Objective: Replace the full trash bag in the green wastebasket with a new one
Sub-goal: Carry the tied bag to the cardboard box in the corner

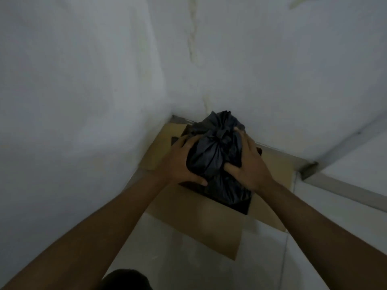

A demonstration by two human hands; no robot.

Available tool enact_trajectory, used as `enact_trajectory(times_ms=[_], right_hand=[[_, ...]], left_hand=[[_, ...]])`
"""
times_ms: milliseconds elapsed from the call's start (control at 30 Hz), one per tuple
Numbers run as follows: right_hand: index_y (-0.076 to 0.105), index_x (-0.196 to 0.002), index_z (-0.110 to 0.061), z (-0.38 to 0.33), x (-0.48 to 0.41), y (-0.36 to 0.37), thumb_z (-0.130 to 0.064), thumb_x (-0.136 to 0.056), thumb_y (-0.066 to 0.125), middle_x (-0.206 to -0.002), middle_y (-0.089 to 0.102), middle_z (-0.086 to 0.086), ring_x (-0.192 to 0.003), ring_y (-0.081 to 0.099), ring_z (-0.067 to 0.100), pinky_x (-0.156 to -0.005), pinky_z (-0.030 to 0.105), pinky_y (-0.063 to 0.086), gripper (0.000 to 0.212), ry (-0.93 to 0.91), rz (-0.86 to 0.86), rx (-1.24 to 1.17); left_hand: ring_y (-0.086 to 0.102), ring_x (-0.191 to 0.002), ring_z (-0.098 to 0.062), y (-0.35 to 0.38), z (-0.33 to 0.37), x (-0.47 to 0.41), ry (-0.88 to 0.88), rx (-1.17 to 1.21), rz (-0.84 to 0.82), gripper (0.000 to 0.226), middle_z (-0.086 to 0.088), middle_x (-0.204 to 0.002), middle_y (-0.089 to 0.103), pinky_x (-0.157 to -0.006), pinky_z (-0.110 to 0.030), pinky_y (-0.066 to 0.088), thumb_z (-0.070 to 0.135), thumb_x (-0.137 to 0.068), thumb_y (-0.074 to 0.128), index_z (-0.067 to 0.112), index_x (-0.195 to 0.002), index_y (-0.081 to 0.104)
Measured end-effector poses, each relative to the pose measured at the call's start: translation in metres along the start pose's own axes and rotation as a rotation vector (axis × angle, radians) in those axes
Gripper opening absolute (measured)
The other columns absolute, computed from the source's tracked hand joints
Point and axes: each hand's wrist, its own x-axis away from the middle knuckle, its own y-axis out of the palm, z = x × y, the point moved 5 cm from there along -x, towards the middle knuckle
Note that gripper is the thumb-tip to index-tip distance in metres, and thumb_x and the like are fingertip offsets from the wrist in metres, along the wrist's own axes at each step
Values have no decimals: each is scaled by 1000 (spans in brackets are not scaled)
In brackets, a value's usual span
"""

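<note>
A full black trash bag (pixel 215 151), knotted at its top, sits in the opening of a brown cardboard box (pixel 194 214) in the corner of the room. My left hand (pixel 180 162) presses against the bag's left side, fingers spread around it. My right hand (pixel 247 162) grips its right side, thumb on the front. The bag's lower part is down inside the box. The green wastebasket is not in view.
White walls (pixel 83 80) meet in a corner right behind the box. The box's flaps lie open on a pale tiled floor (pixel 178 258). A metal door or window track (pixel 310 170) runs along the floor at the right.
</note>
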Motion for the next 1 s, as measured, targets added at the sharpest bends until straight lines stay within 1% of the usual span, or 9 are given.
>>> enact_trajectory(times_ms=[133, 333, 433, 533, 633, 700, 800, 867, 1000], right_hand=[[-15, -144, -57, 27, -6, 45, -65, -76, 56, -163, 5, -6, -149, 13, 27, -111, 64, 27, 99, 47, -26, 79], [-16, -147, -52, 56, 3, 85, -66, -80, 54, -163, 4, -1, -147, 16, 37, -111, 61, 30, 98, 198, -192, 140], [-22, -145, -52, 71, -3, 92, -67, -85, 52, -164, -8, -6, -148, 8, 41, -113, 64, 23, 96, 311, -258, 239], [-21, -147, -48, 73, -6, 93, -73, -81, 53, -164, -13, -6, -149, 0, 41, -115, 65, 14, 102, 381, -296, 244], [-19, -149, -45, 56, 10, 74, -87, -68, 52, -164, -13, -5, -151, -5, 30, -119, 60, 5, 115, 310, -105, 152], [-15, -150, -46, 41, 27, 63, -86, -68, 54, -164, -14, -6, -151, -6, 23, -121, 54, 5, 114, 161, 30, 81], [-25, -145, -50, 45, 47, 81, -93, -62, 50, -158, -35, -6, -148, -22, 29, -120, 56, -5, 120, 116, -232, 260], [-34, -139, -52, 63, 47, 93, -98, -56, 46, -156, -38, -2, -147, -23, 36, -120, 58, -3, 124, 173, -402, 378], [-35, -134, -58, 81, 20, 89, -98, -53, 48, -158, -33, 0, -148, -14, 42, -119, 59, 6, 123, 226, -455, 394]], left_hand=[[14, -148, -24, 48, -50, -11, -85, -34, -102, 142, 0, -162, 14, -116, -54, 31, 76, -42, 82, 34, -155, 5], [25, -145, -31, 66, -80, -15, -121, -145, -297, 137, -4, -160, 18, -115, -51, 33, 74, -48, 82, 34, -154, 6], [16, -148, -34, 73, -88, -28, -171, -205, -348, 138, -5, -162, 14, -116, -56, 29, 79, -44, 80, 35, -153, 7], [3, -150, -37, 73, -87, -34, -252, -299, -351, 144, -7, -165, -6, -115, -59, 24, 77, -43, 81, 36, -154, 1], [-10, -150, -36, 64, -77, -27, -184, -387, -313, 154, -3, -160, -29, -116, -62, 11, 82, -37, 79, 35, -154, -10], [-13, -150, -32, 47, -69, -27, -37, -266, -256, 158, 7, -158, -34, -117, -65, 10, 85, -33, 77, 41, -152, -16], [-14, -151, -32, 38, -66, -34, 131, -323, -335, 151, 9, -159, -32, -118, -62, 9, 91, -32, 71, 56, -143, -26], [-10, -151, -33, 50, -78, -39, 104, -502, -474, 147, 7, -162, -23, -118, -62, 9, 90, -35, 71, 61, -134, -34], [2, -152, -31, 59, -95, -42, 1, -550, -428, 147, 9, -163, -20, -117, -59, 9, 96, -36, 63, 54, -141, -31]])
